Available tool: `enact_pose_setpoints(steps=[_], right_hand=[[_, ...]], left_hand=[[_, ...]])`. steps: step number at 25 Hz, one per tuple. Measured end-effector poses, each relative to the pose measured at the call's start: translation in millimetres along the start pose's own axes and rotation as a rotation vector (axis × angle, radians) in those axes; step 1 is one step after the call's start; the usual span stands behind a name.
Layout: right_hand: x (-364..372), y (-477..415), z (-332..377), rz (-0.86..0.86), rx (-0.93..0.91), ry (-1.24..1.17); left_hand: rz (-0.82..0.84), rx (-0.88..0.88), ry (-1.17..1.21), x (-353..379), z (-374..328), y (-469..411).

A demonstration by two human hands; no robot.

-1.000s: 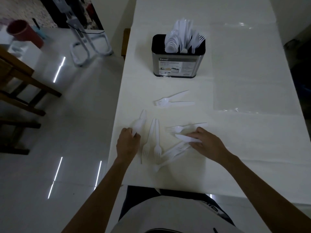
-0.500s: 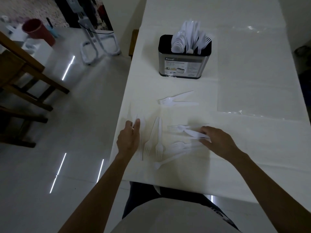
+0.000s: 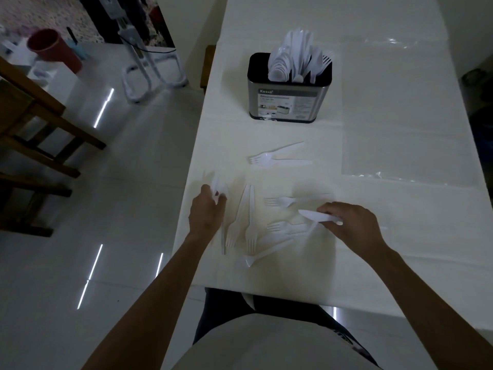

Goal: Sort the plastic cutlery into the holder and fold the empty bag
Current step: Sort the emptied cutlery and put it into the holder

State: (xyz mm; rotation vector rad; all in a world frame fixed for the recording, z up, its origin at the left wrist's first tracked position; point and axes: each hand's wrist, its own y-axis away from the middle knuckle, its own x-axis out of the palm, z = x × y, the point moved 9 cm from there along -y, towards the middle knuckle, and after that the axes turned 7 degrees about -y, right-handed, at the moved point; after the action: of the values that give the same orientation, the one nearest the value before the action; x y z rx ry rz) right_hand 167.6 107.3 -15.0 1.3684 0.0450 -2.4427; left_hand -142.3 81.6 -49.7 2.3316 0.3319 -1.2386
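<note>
— Both hands have lifted since a second ago: the left hand was low by the forks, and now it is raised with a blurred white piece in its fingers. Spoon or knife, I cannot tell.

— And the right hand?

— Its fingers are pinched on a knife, clear of the surface.

— Where does it go?

— Into the holder, well apart up the surface and already crowded. Loose forks lie between the hands, two more nearer the holder. The bag lies flat on the right.

— How to do it well?

— Grip near the handle end, carry it upright, and slip it in beside the other knives without tipping them.
</note>
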Motion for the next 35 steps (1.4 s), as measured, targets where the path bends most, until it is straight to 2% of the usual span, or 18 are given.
enact_pose_setpoints(steps=[4, 11, 15, 19, 21, 25, 28, 32, 35], right_hand=[[9, 10, -20, -0.014, 0.125, -0.096], [24, 30, -45, -0.125, 0.418, -0.364], [23, 33, -49, -0.19, 0.472, -0.506], [15, 37, -57, -0.34, 0.55, -0.697], [19, 36, -59, -0.308, 0.632, -0.829], [28, 30, -48, -0.108, 0.659, -0.945], [33, 22, -30, 0.043, 0.524, -0.807], [37, 11, 0, 0.176, 0.207, -0.408], [56, 12, 11, 0.333, 0.086, -0.105]], left_hand=[[0.052, -0.043, -0.122, 10, 1, -1], [0.007, 0.01, -0.262, 6, -11, 4], [-0.058, 0.005, -0.305, -1, -9, 4], [-0.151, 0.012, -0.28, -14, -11, 14], [-0.183, -0.014, -0.233, -18, -8, 20], [-0.196, -0.068, -0.094, -23, 6, 24], [-0.152, -0.095, 0.276, -25, 15, 24], [-0.132, -0.144, 0.364, -31, 13, 23], [-0.103, -0.259, 0.57, -27, 12, 26]])
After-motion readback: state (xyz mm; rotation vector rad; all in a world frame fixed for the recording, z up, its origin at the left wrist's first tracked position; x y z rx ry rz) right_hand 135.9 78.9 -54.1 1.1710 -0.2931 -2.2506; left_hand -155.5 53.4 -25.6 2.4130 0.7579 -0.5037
